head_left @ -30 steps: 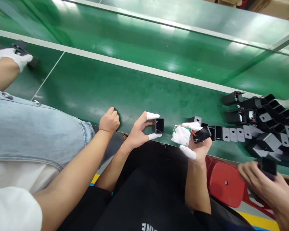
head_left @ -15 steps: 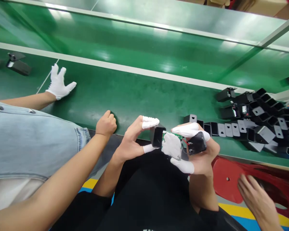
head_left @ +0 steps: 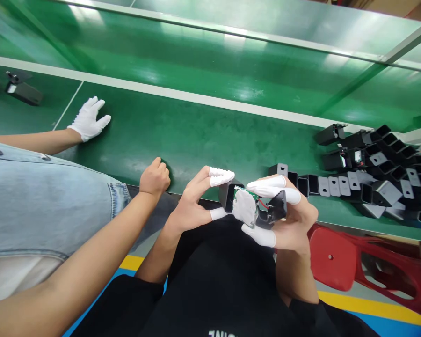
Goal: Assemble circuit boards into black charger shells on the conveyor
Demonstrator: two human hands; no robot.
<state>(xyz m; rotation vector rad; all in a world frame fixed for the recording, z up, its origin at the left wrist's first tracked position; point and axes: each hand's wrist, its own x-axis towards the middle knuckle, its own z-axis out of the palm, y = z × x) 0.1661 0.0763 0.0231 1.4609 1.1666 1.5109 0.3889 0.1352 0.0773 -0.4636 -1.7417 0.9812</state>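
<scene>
White finger cots cover fingertips on both of my hands. My left hand (head_left: pixel 201 199) grips a black rectangular housing (head_left: pixel 227 196), its open end facing right. Between finger and thumb, my right hand (head_left: pixel 284 210) holds a green circuit board (head_left: pixel 245 207) whose face is covered by a white lump of paste. The board's left edge is at the mouth of the housing; how far it reaches in is hard to tell. Red and black wires lead from the board to a black end piece (head_left: pixel 277 207), which sits against my right fingers.
Many black housings (head_left: pixel 381 157) and grey end caps (head_left: pixel 334 186) crowd the green bench (head_left: pixel 196 135) on the right. At my left stands a co-worker, with a gloved hand (head_left: pixel 89 120) and a bare fist (head_left: pixel 155 179) on the bench. Behind the bench edge is a red chair (head_left: pixel 333 257).
My right hand has moved slightly left, bringing the circuit board up to the housing's mouth. The black end piece has turned. Another person's hand at the lower right has left the view.
</scene>
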